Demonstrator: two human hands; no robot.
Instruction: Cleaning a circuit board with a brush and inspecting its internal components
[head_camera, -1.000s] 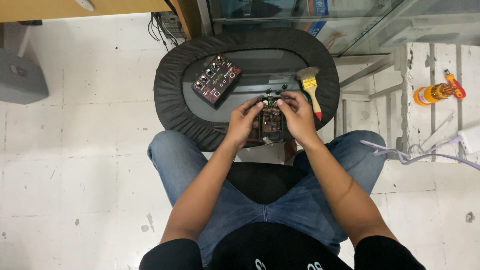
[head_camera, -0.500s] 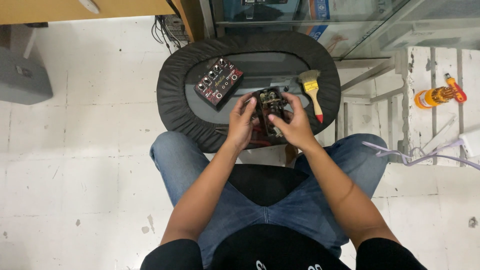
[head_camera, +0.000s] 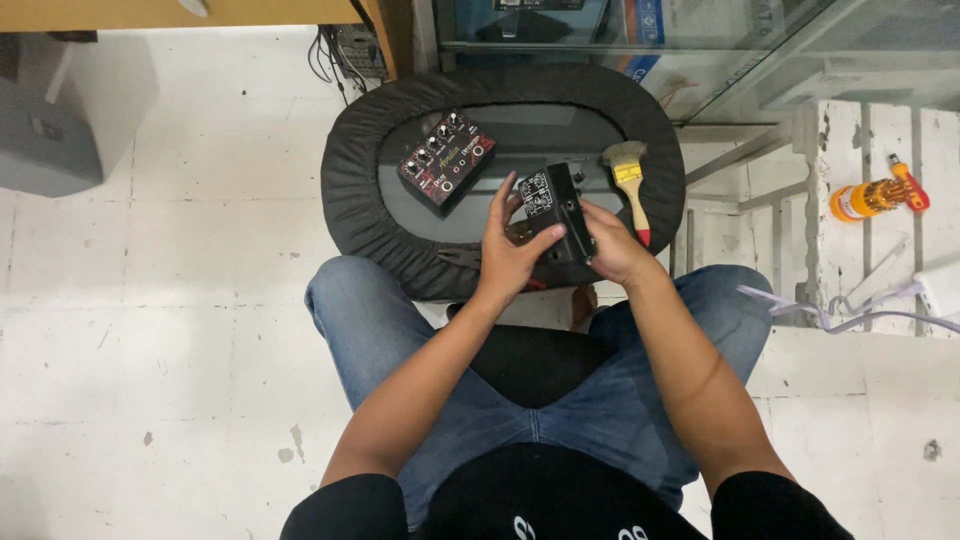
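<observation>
Black box (head_camera: 556, 213); dark red pedal (head_camera: 446, 161), black knobs; yellow-handled, red-tipped brush (head_camera: 630, 185); black-rimmed grey surface (head_camera: 352, 180); blue jeans (head_camera: 370, 330); white floor (head_camera: 150, 330).

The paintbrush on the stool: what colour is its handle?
The paintbrush has a yellow handle with a red tip, seen in the head view.

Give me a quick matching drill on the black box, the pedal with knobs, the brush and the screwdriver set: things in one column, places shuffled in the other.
Things:
1. black box
2. pedal
3. brush
4. screwdriver set

Places:
A. lying on the right part of the round table
B. on the white ledge at far right
C. held in both hands, left hand and right hand
D. lying on the left part of the round table

Pairs: 1-C, 2-D, 3-A, 4-B
</observation>
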